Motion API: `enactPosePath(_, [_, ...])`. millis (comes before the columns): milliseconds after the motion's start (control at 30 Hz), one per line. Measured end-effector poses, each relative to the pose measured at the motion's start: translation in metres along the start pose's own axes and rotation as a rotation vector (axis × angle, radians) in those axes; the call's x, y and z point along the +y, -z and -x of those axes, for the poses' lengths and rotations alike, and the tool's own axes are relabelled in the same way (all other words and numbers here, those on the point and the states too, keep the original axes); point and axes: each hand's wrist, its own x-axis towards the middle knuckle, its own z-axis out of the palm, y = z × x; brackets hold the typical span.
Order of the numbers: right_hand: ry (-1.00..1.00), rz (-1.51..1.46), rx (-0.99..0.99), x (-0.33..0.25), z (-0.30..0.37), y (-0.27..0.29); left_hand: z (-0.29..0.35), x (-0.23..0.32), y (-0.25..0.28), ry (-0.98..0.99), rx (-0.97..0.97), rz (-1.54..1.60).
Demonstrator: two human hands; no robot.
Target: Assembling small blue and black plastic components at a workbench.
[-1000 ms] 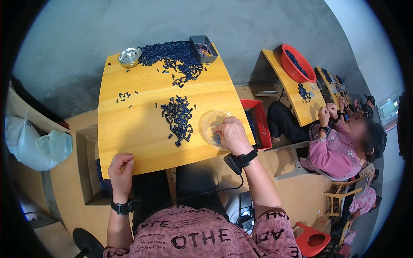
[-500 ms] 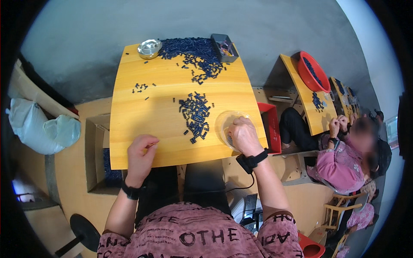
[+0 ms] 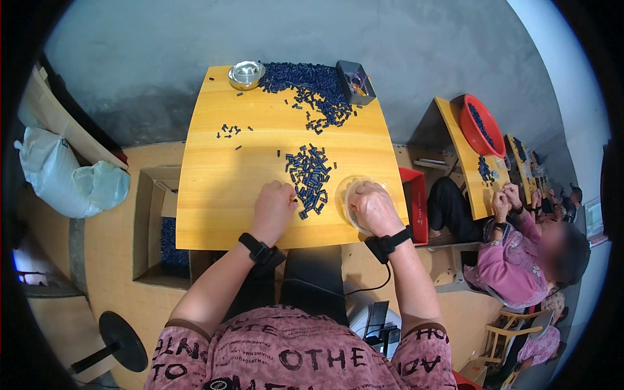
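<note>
A loose pile of small dark tube-like pieces (image 3: pixel 311 174) lies on the wooden table. My left hand (image 3: pixel 273 211) is at the left edge of this pile, its fingers bent and pressed together among the nearest pieces; whatever they pinch is too small to name. On the right, my right hand (image 3: pixel 374 207) reaches down into a clear round bowl (image 3: pixel 347 193), fingers curled together and fingertips hidden from view. Both wrists wear black bands.
Along the table's (image 3: pixel 221 188) far edge are a larger dark heap (image 3: pixel 302 77), a shiny bowl (image 3: pixel 246 76) and a grey tray (image 3: pixel 355 83). A few pieces (image 3: pixel 228 131) lie at left. A cardboard box (image 3: pixel 144 227) and red bin (image 3: pixel 413 201) flank the table; a co-worker (image 3: pixel 513 260) sits right.
My left hand has moved right and away from me, from the table's near edge to the pile. My right hand stays in the clear bowl. The view has shifted slightly.
</note>
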Motion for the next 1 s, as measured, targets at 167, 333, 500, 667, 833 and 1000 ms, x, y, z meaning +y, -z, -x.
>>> enactPosePath(167, [-0.030,-0.073,0.050,0.000,0.000,-0.001,0.001,-0.003,-0.005,0.032,-0.037,-0.042])
enactPosePath(333, [-0.199,-0.257,0.119,0.002,0.005,0.000,0.010,-0.015,0.013,0.119,-0.036,0.479])
enactPosePath(500, [-0.473,-0.651,0.264,0.001,0.014,0.009,0.027,0.007,0.045,0.396,-0.271,1.181])
enactPosePath(667, [-0.643,-1.058,0.264,-0.011,0.024,0.033,0.045,0.022,0.059,0.365,-0.292,1.249])
enactPosePath(833, [-0.562,-1.202,0.272,-0.061,0.028,0.048,0.061,0.022,0.062,0.351,-0.313,1.279])
enactPosePath(1000, [-0.525,-1.180,0.228,-0.112,0.021,0.041,0.068,0.030,0.071,0.392,-0.299,1.277])
